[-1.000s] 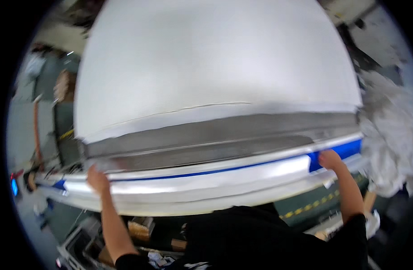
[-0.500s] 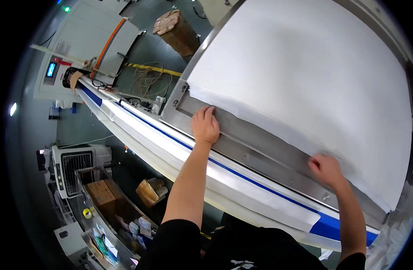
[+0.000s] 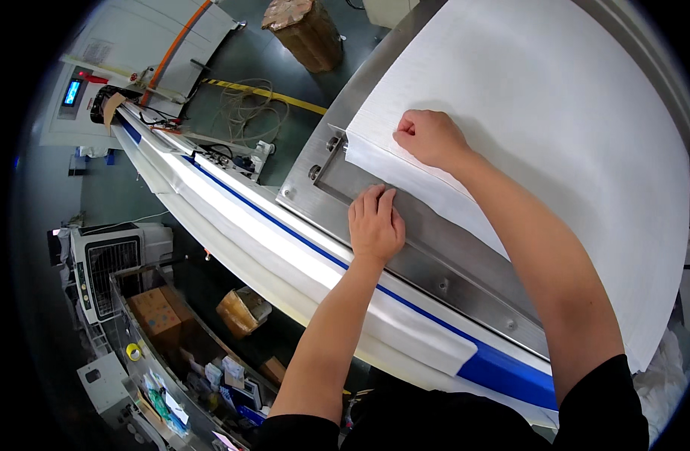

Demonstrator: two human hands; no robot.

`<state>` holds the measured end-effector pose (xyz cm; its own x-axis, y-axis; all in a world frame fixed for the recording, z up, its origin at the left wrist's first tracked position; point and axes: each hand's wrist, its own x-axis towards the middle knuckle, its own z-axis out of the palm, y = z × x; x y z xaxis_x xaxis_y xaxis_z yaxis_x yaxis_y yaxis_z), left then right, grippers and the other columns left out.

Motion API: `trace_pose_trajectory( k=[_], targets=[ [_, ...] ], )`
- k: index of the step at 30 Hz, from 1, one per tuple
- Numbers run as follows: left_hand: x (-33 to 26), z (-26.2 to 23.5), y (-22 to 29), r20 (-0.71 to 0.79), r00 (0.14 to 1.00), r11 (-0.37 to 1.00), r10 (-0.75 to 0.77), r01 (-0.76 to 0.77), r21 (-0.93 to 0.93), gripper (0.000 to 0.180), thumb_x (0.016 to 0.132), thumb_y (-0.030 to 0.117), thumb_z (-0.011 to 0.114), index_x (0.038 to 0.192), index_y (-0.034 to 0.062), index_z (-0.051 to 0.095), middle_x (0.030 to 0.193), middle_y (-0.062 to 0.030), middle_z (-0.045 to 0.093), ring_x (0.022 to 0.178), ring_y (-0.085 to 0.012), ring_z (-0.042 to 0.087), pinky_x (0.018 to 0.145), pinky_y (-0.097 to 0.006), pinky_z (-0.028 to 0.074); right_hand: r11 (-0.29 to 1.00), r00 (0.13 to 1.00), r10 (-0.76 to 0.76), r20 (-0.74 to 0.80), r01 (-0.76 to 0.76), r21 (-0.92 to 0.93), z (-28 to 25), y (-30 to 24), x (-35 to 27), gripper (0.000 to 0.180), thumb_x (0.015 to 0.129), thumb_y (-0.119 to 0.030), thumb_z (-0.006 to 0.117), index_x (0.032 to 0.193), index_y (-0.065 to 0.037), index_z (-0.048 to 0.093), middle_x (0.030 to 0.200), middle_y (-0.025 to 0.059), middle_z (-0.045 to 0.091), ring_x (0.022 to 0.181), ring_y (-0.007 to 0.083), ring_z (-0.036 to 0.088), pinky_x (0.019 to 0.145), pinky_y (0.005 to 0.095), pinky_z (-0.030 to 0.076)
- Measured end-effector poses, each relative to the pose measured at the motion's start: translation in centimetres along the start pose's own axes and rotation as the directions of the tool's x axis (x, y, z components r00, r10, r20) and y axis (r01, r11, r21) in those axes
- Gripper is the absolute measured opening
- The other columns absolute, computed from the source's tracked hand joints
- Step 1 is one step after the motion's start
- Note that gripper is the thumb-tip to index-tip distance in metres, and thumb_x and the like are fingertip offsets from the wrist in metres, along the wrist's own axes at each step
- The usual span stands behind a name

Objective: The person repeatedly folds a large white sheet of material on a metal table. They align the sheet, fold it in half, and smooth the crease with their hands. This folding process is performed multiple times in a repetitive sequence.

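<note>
A large white sheet (image 3: 555,113) covers a steel table, its near edge hanging over a shallow metal channel (image 3: 465,259). My left hand (image 3: 376,225) rests on the channel near its left end, fingers stretched forward and fingertips just short of the sheet's edge. Over the sheet's near left corner is my right hand (image 3: 433,138), its fingers curled together in a pinch. What lies between them, if anything, is too small to make out. Along the table's near side runs a long white padded strip (image 3: 300,267) with a blue band, beneath my left forearm.
Bolts (image 3: 315,172) stick up at the channel's left end. Beyond the table, a cardboard carton (image 3: 303,37) stands on the floor near coiled cable (image 3: 247,113). At lower left are an air cooler (image 3: 112,267), a metal cart (image 3: 145,274) with boxes, and an open carton (image 3: 242,312).
My right hand has moved from the sheet's near right edge to its left corner, still curled. The left hand stays on the metal channel, a little farther right along it. The view has shifted slightly.
</note>
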<state>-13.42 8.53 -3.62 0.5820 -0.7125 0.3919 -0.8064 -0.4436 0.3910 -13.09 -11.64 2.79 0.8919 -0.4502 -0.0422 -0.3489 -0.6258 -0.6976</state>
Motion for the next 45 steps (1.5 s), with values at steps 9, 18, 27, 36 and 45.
trace_pose_trajectory(
  k=[9, 18, 27, 36, 45],
  targets=[
    [0.4, -0.2, 0.1, 0.018, 1.0, 0.999, -0.019, 0.02, -0.046, 0.035, 0.078, 0.013, 0.054, 0.113, 0.0062, 0.055, 0.116, -0.0141, 0.052, 0.106, -0.0325, 0.049, 0.092, -0.042, 0.036, 0.993, 0.995, 0.053, -0.088, -0.062, -0.103, 0.4, 0.0, 0.2, 0.014, 0.078, -0.024, 0.061, 0.081, -0.011, 0.066, 0.073, 0.0053, 0.067, 0.069, 0.024, 0.063, 0.063, 0.0355, 0.05],
    [7.9, -2.2, -2.5, -0.018, 0.976, 0.959, 0.218, -0.211, 0.19, 0.052, 0.072, 0.014, 0.059, 0.123, 0.013, 0.051, 0.13, -0.0137, 0.046, 0.111, -0.0326, 0.048, 0.097, -0.046, 0.034, 0.989, 0.992, 0.056, -0.11, -0.07, -0.127, 0.6, 0.2, 0.3, 0.015, 0.079, -0.027, 0.061, 0.082, -0.013, 0.067, 0.073, 0.0039, 0.067, 0.069, 0.024, 0.064, 0.063, 0.0363, 0.05],
    [9.0, -4.2, -4.0, 0.265, 0.889, 0.87, 0.372, -0.434, 0.234, 0.031, 0.072, 0.017, 0.06, 0.102, 0.0133, 0.055, 0.121, -0.0096, 0.051, 0.115, -0.0305, 0.048, 0.096, -0.046, 0.035, 0.989, 0.953, -0.134, -0.271, 0.11, -0.1, 0.1, -0.2, -8.8, 0.018, 0.084, -0.024, 0.057, 0.089, -0.009, 0.063, 0.08, 0.0137, 0.061, 0.073, 0.0323, 0.061, 0.066, 0.0408, 0.05],
    [11.2, -7.1, -1.7, 0.644, 0.734, 0.787, 0.215, -0.521, 0.331, 0.05, 0.067, 0.014, 0.062, 0.116, 0.0091, 0.052, 0.111, -0.0119, 0.058, 0.107, -0.0289, 0.053, 0.095, -0.042, 0.035, 0.739, 0.852, 0.292, -0.435, -0.49, -0.463, -9.8, 13.5, -36.2, 0.027, 0.088, -0.029, 0.052, 0.075, -0.009, 0.063, 0.073, 0.0108, 0.061, 0.072, 0.0305, 0.061, 0.075, 0.0454, 0.046],
    [13.6, -2.4, 1.5, 0.794, 0.601, 0.484, -0.09, -0.671, 0.562, 0.035, 0.078, 0.012, 0.054, 0.109, 0.0213, 0.065, 0.099, -0.0119, 0.065, 0.092, -0.0285, 0.063, 0.083, -0.042, 0.046, 0.308, 0.544, 0.628, -0.557, -0.83, -0.464, -25.7, 29.0, -63.3, 0.049, 0.097, -0.037, 0.033, 0.077, -0.008, 0.068, 0.08, 0.0131, 0.066, 0.085, 0.03, 0.062, 0.096, 0.0487, 0.035]
  ],
)
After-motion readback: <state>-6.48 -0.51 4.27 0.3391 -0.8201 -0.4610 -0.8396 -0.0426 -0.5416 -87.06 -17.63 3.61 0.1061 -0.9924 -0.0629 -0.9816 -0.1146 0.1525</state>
